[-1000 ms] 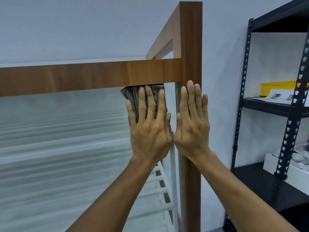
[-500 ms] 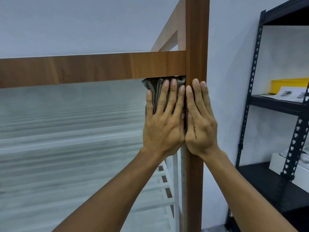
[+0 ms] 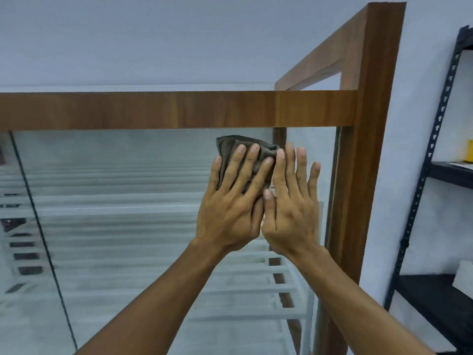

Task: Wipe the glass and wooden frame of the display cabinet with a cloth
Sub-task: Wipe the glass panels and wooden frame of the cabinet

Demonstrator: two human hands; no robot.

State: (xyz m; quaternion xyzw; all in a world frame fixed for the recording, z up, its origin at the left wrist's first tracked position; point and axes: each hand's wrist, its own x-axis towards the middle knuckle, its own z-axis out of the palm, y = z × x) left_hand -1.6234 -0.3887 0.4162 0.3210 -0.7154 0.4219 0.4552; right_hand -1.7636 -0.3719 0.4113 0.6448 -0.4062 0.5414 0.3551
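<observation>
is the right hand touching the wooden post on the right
Apart. The head view shows a bare strip of glass between the little finger of the right hand and the wooden post; the hand lies on the pane, fingers straight.

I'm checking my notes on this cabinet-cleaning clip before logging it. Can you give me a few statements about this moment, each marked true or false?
1. The left hand presses the cloth flat against the glass. True.
2. The right hand lies on the wooden post. False: it is open over the glass, left of the post.
3. The cloth is white. False: it is dark grey-brown.
4. The cloth sits below the top rail. True.
5. A black rack stands right of the wooden post. True.
</observation>
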